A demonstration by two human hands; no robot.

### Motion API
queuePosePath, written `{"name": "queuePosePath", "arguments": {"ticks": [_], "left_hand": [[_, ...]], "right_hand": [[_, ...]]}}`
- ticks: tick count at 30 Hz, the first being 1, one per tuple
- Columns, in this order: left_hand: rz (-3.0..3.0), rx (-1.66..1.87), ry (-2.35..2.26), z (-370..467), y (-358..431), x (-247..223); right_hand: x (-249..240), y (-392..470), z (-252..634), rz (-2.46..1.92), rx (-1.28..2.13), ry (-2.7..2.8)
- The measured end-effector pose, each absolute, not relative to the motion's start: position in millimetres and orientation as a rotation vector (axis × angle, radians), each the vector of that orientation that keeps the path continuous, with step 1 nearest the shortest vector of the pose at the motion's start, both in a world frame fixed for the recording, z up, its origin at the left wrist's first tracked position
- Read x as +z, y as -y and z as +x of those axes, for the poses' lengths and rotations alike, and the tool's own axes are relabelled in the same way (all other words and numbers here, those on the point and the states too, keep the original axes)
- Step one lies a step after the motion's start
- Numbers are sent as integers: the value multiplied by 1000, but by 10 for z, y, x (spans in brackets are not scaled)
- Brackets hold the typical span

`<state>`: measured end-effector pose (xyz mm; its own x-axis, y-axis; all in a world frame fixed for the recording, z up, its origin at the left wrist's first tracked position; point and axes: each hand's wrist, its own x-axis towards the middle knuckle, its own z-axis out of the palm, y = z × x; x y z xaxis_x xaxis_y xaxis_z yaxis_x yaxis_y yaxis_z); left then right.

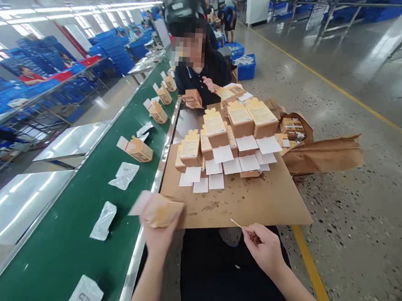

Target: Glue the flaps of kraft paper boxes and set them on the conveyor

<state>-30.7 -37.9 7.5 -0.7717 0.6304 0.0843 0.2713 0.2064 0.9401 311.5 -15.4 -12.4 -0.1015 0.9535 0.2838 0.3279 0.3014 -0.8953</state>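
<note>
My left hand (160,236) is wrapped round a small tan carton (163,212) with a pale flap sticking out to the left; both are blurred by motion near the belt's metal edge. Pinched between the fingers of my right hand (263,247) is a thin cotton swab (236,223), its white tip pointing up and left, just off the near edge of the cardboard sheet (252,203). On that sheet stand stacked brown cartons (240,119) with white flaps hanging toward me.
The green conveyor belt (67,228) at the left carries silver pouches (104,221) and open cartons (141,150). Across the cardboard a person (206,64) holds a carton (192,98). Torn brown paper (326,153) sticks out at the right beside a bag of cartons.
</note>
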Motion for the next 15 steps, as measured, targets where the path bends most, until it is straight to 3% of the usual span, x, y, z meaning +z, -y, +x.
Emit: {"name": "queuePosePath", "arguments": {"ticks": [3, 9, 15], "left_hand": [[669, 1755, -2411, -1013, 440, 240], [587, 1567, -2655, -1607, 399, 253], [784, 2069, -2755, -1405, 502, 46]], "right_hand": [[-107, 116, 3202, -1215, 847, 1580], [12, -47, 3125, -1146, 888, 1605], [43, -35, 3270, -1214, 841, 1561]]}}
